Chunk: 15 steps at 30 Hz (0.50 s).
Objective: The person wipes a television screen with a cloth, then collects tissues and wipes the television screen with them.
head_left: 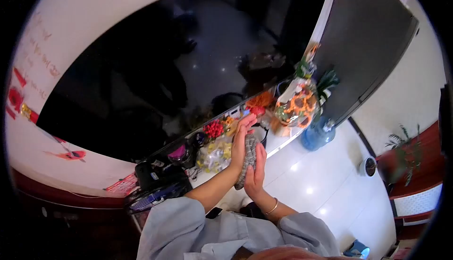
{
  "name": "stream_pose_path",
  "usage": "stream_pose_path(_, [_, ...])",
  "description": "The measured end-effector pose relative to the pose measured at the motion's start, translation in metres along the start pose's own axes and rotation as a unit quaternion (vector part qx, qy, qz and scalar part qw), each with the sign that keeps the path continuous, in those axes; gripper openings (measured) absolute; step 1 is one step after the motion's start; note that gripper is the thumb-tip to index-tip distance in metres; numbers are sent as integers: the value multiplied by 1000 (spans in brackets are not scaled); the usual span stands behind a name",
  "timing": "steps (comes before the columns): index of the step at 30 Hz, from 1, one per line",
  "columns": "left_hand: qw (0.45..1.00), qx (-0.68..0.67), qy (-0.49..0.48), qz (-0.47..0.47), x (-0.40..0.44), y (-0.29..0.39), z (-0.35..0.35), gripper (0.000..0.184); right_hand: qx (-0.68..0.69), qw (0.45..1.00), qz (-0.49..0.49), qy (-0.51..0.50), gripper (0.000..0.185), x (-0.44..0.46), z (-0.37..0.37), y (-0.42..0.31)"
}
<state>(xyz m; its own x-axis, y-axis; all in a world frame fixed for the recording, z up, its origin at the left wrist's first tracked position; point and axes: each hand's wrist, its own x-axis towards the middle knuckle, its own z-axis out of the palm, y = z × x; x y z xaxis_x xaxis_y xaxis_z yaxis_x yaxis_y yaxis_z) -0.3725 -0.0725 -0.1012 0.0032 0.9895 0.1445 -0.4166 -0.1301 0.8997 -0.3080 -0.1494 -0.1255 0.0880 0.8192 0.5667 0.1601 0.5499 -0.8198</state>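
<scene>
Shirt [222,236]: behind grey cloth roll [250,151].
Long axis: pointing away from shirt.
Left hand [239,149]: clasping roll's left side.
Right hand [256,177]: clasping its right.

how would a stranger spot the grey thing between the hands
Find the big black screen, then the white stand below it. In front of that stand, between the left hand and right hand, is a long, mottled grey bundle; its dull grey sets it apart from the bright red decoration nearby.
</scene>
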Motion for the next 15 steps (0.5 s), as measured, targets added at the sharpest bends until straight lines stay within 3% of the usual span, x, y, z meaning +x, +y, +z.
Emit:
stream_pose_path(4, [999, 15, -43, 17, -8, 64, 5, 50, -14, 996, -81, -28, 50, 49, -13, -24])
stream_pose_path(5, [998, 39, -40, 17, -11, 85, 7, 49, 1, 998, -42, -36, 50, 69, -21, -25])
stream_pose_path(6, [995, 79, 13, 63, -9, 109, 4, 47, 16, 999, -2, -42, 50, 95, -34, -23])
stream_pose_path(8, [962, 158, 110, 194, -11, 159, -23, 47, -80, 994, -62, 34, 47, 164, -77, -36])
stream_pose_path(12, [793, 277, 286, 462, -22, 259, -103, 48, 2, 982, -118, 149, 34, 329, -178, -31])
stream_pose_path(15, [674, 335, 472, 459, -26, 304, -154, 41, -67, 959, -202, 185, 29, 456, -239, -13])
